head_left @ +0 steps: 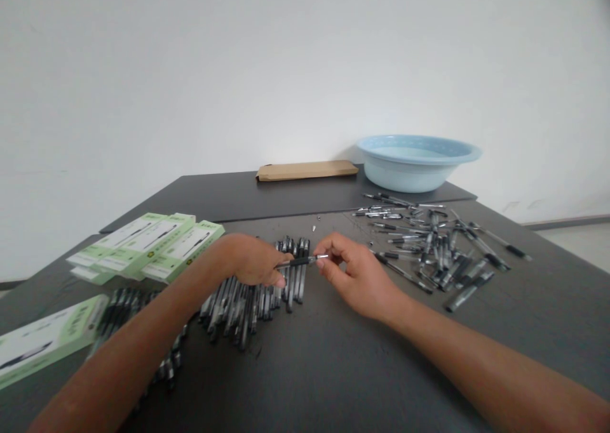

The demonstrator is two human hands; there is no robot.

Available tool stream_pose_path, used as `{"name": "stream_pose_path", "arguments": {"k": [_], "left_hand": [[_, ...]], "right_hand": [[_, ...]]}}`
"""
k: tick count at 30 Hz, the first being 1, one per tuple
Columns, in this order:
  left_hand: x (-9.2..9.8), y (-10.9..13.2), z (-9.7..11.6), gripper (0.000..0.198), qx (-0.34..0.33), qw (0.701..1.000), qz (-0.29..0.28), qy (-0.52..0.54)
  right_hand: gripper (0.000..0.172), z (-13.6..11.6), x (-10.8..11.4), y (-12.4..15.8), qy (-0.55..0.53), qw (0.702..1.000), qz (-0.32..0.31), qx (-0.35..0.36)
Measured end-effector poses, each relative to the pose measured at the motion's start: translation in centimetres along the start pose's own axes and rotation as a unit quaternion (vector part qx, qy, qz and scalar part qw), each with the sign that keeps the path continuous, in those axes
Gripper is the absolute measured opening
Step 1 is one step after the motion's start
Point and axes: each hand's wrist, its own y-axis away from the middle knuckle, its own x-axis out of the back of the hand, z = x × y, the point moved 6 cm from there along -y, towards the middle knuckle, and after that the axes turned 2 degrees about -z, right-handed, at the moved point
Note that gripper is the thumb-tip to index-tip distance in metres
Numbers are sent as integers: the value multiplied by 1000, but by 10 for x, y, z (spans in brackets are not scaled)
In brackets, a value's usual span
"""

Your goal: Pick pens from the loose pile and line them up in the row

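My left hand [250, 261] is closed around the barrel of a black pen [302, 260] held level above the dark table [305, 369]. My right hand [355, 271] pinches the silver tip end of that same pen between thumb and forefinger. Under and behind my left hand lies a row of several assembled black pens [248, 299]. To the right of my right hand a loose scatter of pens and pen parts [429, 242] is spread over the table.
Green and white pen boxes [147, 242] are stacked at the left, with another box [42, 344] at the near left edge. A light blue plastic basin [417, 161] and a flat brown cardboard piece [307, 169] sit at the back by the white wall.
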Motion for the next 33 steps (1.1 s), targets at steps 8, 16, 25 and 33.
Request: {"name": "stream_pose_path", "arguments": {"k": [8,16,25,33], "left_hand": [[-3,-1,-8,60,38,999,-10,-5],[-6,-2,-8,56,42,998,-35,14],[-8,-6,-6,28,22,998,-37,47],[-13,-11,-11,20,16,995,-45,82]], "right_hand": [[8,8,1,-3,-82,996,4,-19],[13,30,-11,-8,-402,900,-12,-167],[27,37,-19,-5,-588,766,-60,-254],[10,33,-19,-3,-477,842,-97,-233]]}}
